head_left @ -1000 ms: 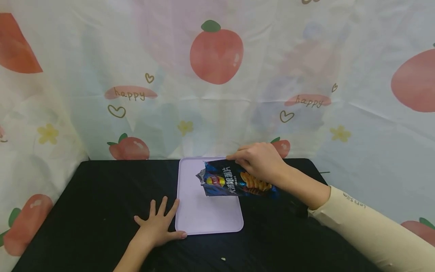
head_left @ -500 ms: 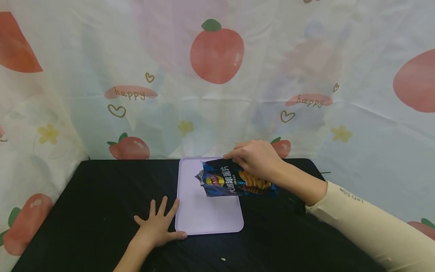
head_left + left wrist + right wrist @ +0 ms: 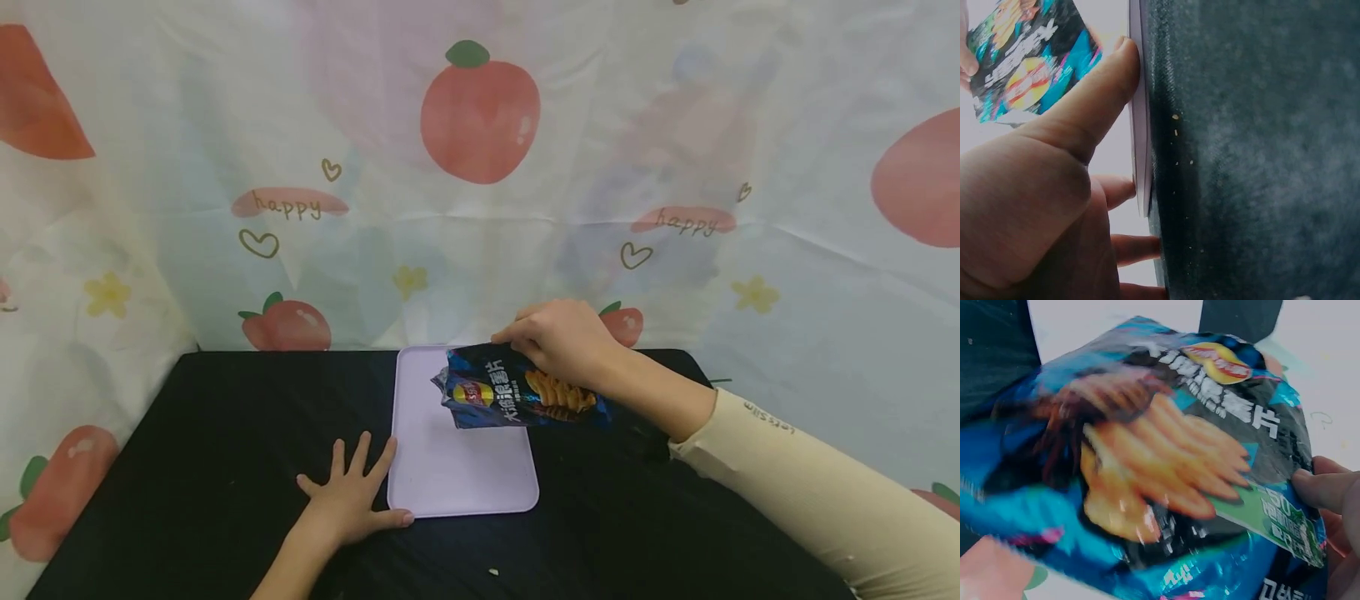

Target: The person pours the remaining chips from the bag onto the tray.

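A blue and black potato chip bag [image 3: 525,390] lies sideways over the upper right part of a pale purple tray [image 3: 457,479], its crumpled, torn-looking end toward the left. My right hand [image 3: 564,337] pinches the bag along its far edge; the right wrist view shows the thumb [image 3: 1325,489] on the printed front. Spread flat, my left hand [image 3: 347,500] rests by the tray's left side, with its thumb at the near left corner. In the left wrist view the thumb [image 3: 1100,94] touches the tray's rim. What the bag holds is hidden.
Black cloth [image 3: 247,450] covers the table. A small pale crumb [image 3: 493,572] lies near the front edge, and tiny crumbs [image 3: 1176,117] dot the cloth beside the tray. A fruit-printed curtain [image 3: 480,250] hangs right behind the table.
My right hand and the chip bag have risen slightly and shifted a little to the left. The left hand and the tray have stayed in place.
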Demonstrator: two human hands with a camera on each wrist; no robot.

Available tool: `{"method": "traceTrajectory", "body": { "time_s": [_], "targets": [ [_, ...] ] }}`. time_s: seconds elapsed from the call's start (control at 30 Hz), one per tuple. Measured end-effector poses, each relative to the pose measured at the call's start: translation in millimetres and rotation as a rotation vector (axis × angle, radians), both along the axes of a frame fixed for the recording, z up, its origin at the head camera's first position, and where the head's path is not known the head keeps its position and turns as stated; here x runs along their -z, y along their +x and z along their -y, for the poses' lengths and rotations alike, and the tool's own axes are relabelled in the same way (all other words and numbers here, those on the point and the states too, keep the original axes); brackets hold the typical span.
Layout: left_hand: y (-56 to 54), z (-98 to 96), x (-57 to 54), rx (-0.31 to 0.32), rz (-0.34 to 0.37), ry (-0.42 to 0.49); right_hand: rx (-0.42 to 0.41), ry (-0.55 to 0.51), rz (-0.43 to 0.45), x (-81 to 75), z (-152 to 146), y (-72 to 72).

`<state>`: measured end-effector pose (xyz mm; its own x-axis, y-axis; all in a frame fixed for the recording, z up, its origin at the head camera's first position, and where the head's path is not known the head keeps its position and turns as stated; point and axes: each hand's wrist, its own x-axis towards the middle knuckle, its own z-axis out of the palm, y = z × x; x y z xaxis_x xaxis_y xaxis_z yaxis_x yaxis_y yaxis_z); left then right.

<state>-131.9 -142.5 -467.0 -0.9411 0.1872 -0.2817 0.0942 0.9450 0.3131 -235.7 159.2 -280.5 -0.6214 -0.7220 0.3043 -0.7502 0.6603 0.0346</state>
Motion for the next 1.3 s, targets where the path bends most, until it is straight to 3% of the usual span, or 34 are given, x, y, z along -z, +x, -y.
{"method": "traceTrajectory", "body": {
  "time_s": [0.63, 1.3],
  "targets": [
    [-2.0, 0.0, 4.3, -0.004, 0.007, -0.012, 0.019, 0.024, 0.033, -0.9, -0.6, -1.5],
    [-1.9, 1.3, 3.7, 0.000, 0.000, -0.007, 0.016, 0.003, 0.000, -2.6, -4.6, 0.9]
  ]
}}
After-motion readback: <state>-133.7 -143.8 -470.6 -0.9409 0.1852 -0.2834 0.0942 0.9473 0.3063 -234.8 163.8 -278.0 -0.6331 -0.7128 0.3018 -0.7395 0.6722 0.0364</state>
